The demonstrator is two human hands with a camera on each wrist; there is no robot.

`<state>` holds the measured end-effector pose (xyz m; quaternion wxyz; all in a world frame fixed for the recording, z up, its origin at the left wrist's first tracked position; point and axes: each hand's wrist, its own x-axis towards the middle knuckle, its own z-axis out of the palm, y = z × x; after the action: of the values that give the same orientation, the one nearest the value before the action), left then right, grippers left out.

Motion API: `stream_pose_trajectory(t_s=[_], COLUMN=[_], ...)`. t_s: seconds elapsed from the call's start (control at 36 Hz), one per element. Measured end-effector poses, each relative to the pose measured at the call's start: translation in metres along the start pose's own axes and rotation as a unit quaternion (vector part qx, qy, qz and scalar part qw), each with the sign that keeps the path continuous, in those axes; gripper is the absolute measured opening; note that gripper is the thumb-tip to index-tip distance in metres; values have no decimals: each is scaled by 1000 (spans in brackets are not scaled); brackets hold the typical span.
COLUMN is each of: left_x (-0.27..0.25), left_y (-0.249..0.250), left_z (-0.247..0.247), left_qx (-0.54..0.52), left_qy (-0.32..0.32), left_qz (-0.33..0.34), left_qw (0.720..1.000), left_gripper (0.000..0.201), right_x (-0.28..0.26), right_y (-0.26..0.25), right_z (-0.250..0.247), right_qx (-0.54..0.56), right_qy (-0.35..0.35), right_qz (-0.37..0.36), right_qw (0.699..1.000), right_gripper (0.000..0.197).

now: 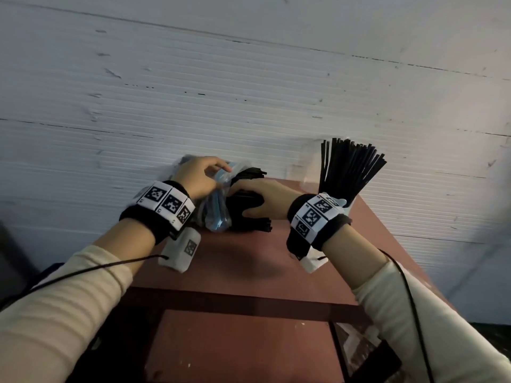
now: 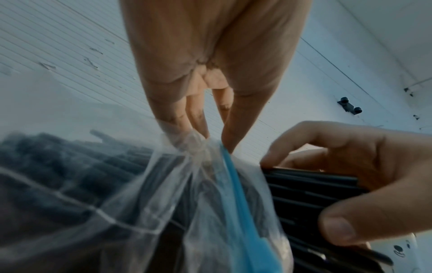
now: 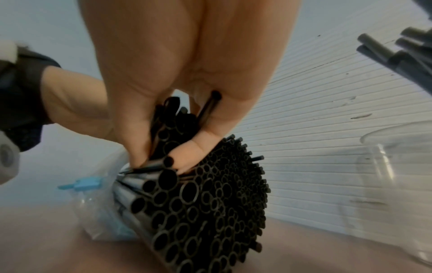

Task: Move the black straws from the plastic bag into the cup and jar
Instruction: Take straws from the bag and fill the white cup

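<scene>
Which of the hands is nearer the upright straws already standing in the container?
Right. The right hand grips bagged straws just left of the upright straws; the left hand pinches the plastic bag farther left.

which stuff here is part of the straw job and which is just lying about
Job:
clear plastic bag with blue zip strip
black plastic straws in the bag
black straws standing in a container
clear plastic cup

Lying about:
reddish-brown table
white ribbed wall
</scene>
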<state>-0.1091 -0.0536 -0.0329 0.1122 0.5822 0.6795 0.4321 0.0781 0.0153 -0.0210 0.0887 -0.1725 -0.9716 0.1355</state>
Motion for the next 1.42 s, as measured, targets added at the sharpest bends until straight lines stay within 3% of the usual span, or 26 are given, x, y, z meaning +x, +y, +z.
stream_pose_trajectory(t_s=[0.14,0.36,0.89,0.97,1.06,1.11,1.19,1.25,1.31,1.42], left_x=[1,8,0,-4,-11,-16,-16,-10,-5,-2], left_y=[4,6,1,5,20,35,52,58,65,74], left_z=[-1,-8,-4,-2,1,3,12,23,35,51], left_qx=[-2,-2,11,43,42,51,110,160,231,297], left_qy=[7,18,-11,17,47,12,-83,-126,-136,-88], left_qz=[-4,5,19,34,91,128,134,127,127,178], left_qw=[1000,1000,1000,998,994,990,981,971,955,934], left_gripper=[27,29,33,33,31,42,67,73,64,21], right_x=[-1,-1,-10,-16,-24,-31,-43,-50,-56,-73], right_y=[3,12,21,25,28,28,27,25,24,23], right_z=[0,0,0,-4,-9,-12,-19,-22,-25,-32], right_qx=[23,108,173,194,206,229,230,223,213,200], right_qy=[35,119,212,224,223,213,213,213,213,211], right_qz=[-40,17,37,46,53,60,63,61,60,71], right_qw=[998,987,961,954,951,948,947,949,951,954], right_gripper=[40,32,21,21,20,21,21,21,21,21])
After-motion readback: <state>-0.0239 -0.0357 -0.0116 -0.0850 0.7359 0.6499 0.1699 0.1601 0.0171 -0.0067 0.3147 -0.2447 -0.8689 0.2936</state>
